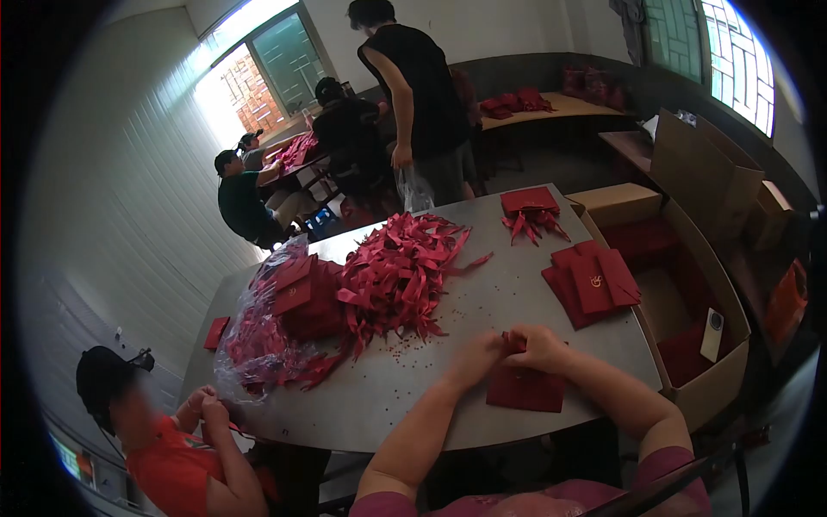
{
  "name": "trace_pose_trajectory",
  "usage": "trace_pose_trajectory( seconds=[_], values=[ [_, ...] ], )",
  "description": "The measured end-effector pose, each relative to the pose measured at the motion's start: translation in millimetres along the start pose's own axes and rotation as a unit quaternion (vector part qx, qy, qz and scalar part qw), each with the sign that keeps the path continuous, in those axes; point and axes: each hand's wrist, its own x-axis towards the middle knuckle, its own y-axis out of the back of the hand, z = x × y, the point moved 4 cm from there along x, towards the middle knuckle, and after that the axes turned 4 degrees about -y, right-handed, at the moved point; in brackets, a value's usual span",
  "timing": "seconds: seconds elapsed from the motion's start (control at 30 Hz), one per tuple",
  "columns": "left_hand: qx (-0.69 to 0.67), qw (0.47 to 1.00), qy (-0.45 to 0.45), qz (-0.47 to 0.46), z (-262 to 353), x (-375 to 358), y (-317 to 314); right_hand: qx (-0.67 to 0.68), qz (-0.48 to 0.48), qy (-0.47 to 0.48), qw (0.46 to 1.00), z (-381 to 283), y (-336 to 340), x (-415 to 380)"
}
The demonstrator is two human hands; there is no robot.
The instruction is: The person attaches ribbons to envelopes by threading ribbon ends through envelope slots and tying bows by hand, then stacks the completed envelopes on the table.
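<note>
A dark red paper bag [527,392] lies flat near the front edge of the grey table [482,289]. My right hand [538,349] is closed at the bag's top edge, thumb and fingers pinching a small red piece there. From the other side my left hand [476,355] meets it, fingers curled in at the same spot and somewhat blurred. Beyond my hands spreads a big heap of red ribbons [401,271]. Close to my right forearm sits a stack of red paper bags [593,280], the top one with a gold mark.
More red bags [308,297] and a clear plastic bag of ribbons [258,336] lie left. Another red bag with ribbons [531,211] is at the far corner. An open cardboard box [698,379] stands right, a phone [712,334] inside. A person in orange [172,465] sits left; others work behind.
</note>
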Motion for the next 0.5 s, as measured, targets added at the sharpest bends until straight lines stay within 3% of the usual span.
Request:
trace_pose_trajectory(
  seconds=[0.07,0.13,0.17,0.23,0.37,0.43,0.5],
  values=[
    [-0.05,0.999,0.0,-0.005,-9,-1,-2,-0.017,-0.008,-0.01,1.0,1,-1,1],
    [-0.199,0.979,0.04,-0.006,2,-4,-1,-0.042,-0.012,0.009,0.999,-5,5,-1],
    [-0.2,0.979,0.043,-0.005,-2,-3,0,-0.041,-0.014,0.008,0.999,-9,11,-4],
    [-0.141,0.987,0.073,0.028,-14,-1,6,0.086,-0.025,-0.057,0.994,-13,24,-13],
    [-0.161,0.977,0.094,0.102,-25,-1,11,0.137,-0.074,-0.075,0.985,10,58,-38],
    [-0.172,0.969,0.084,0.159,-61,4,7,0.106,-0.093,-0.199,0.97,-5,89,-68],
    [-0.185,0.963,0.096,0.173,-64,2,5,0.142,-0.071,-0.211,0.965,-3,109,-89]
  ],
)
